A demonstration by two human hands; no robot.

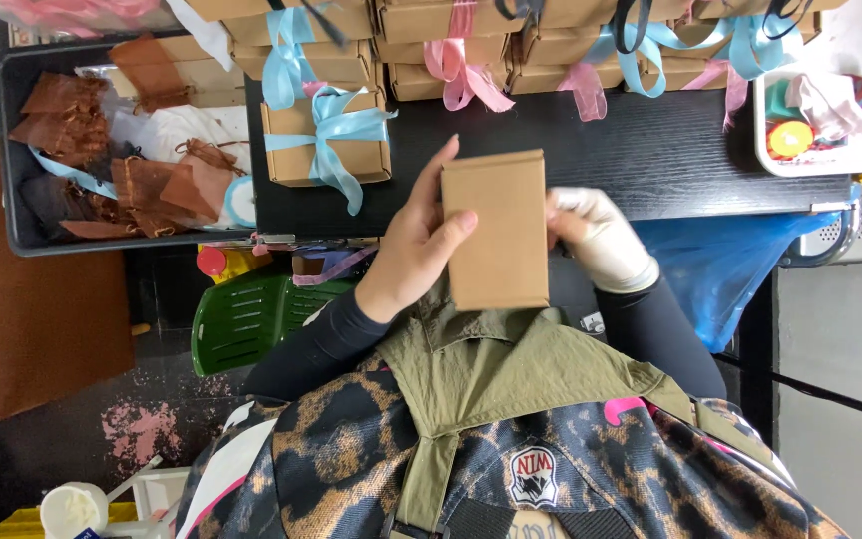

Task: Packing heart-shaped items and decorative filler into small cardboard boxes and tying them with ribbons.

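Both hands grasp a plain cardboard box (496, 230), left hand (413, 245) and gloved right hand (596, 235) flanking it.

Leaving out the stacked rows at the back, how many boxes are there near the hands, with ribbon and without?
Plain brown box, held by left hand and right hand: 1
Brown box tied with ribbon, light blue: 1
Total: 2

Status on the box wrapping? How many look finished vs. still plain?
Done: one ribboned box with a blue bow sits alone on the black table, and stacked tied boxes with blue and pink bows line the far edge. In hand: a plain box, no ribbon, held between the left hand and the gloved right hand. Left: ribbon on this one.
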